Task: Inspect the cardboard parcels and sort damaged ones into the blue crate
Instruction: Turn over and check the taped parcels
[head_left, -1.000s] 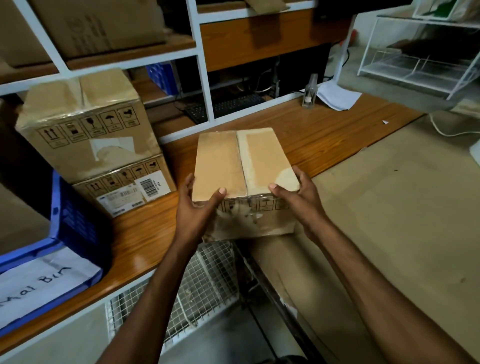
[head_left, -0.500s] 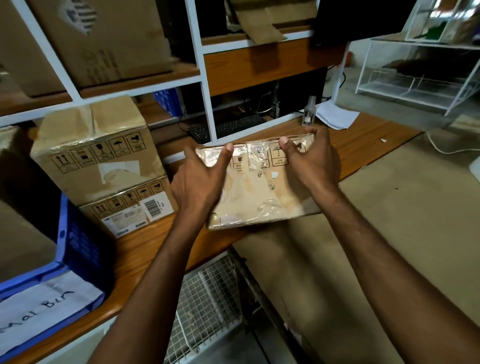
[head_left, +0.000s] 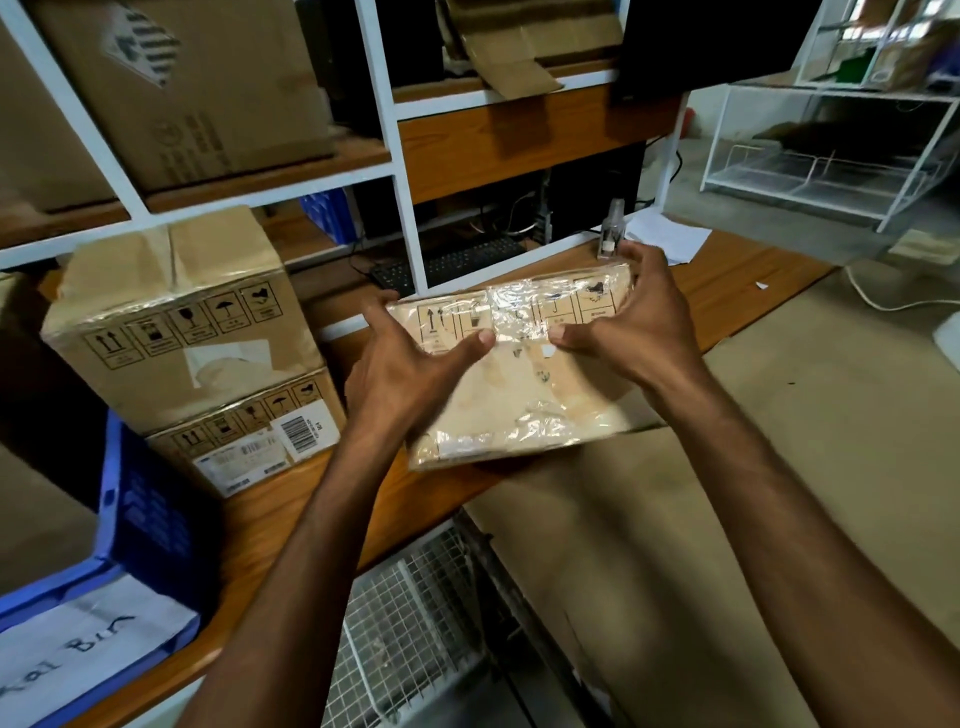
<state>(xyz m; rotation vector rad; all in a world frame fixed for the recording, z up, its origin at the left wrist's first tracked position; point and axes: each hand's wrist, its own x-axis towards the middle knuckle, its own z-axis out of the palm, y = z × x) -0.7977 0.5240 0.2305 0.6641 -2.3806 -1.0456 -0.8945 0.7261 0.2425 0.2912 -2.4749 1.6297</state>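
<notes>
Both left hand (head_left: 395, 376) and right hand (head_left: 641, 332) clasp the parcel (head_left: 519, 405) over the desk (head_left: 737, 291) edge

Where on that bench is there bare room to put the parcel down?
Bare wood right of the parcel, between the white paper and the bench edge; also in front of the stacked boxes. The blue crate crowds the left.

A white sheet (head_left: 88, 644) on the crate (head_left: 145, 519) at eight o'clock bears handwriting, cut off at the edge: "al Bin". The parcel (head_left: 519, 379) at centre shows handling signs: up-arrows, glass, umbrella. The same signs line the upper box (head_left: 171, 312) and lower box (head_left: 249, 431) at nine o'clock. The lower box also carries barcode labels, their print too small to read.
</notes>
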